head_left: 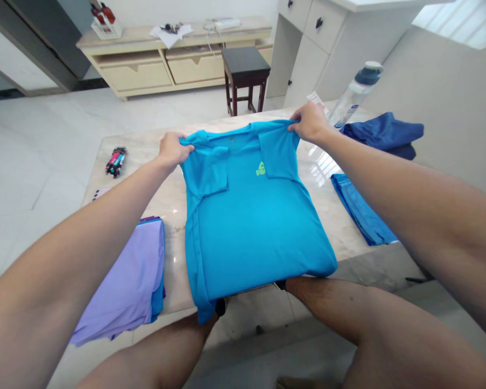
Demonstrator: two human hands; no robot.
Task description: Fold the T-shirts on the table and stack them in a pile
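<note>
A bright blue T-shirt (251,227) lies across the marble-look table, its sleeves turned inward over the front and partly covering a small yellow-green print. My left hand (175,150) pinches the shirt's far left corner at the shoulder. At the far right shoulder, my right hand (310,122) grips the cloth between thumb and fingers. The shirt's near edge hangs slightly over the table's front edge, above my legs. Left of it is a stack of folded clothes with a lilac garment (121,281) on top, partly hidden by my left forearm.
A small toy car (115,162) sits at the table's left. To the right are a clear water bottle (356,94), a dark blue garment (384,132) and folded blue cloth (360,208). Beyond the table stand a dark stool (246,60) and a low cabinet (137,75).
</note>
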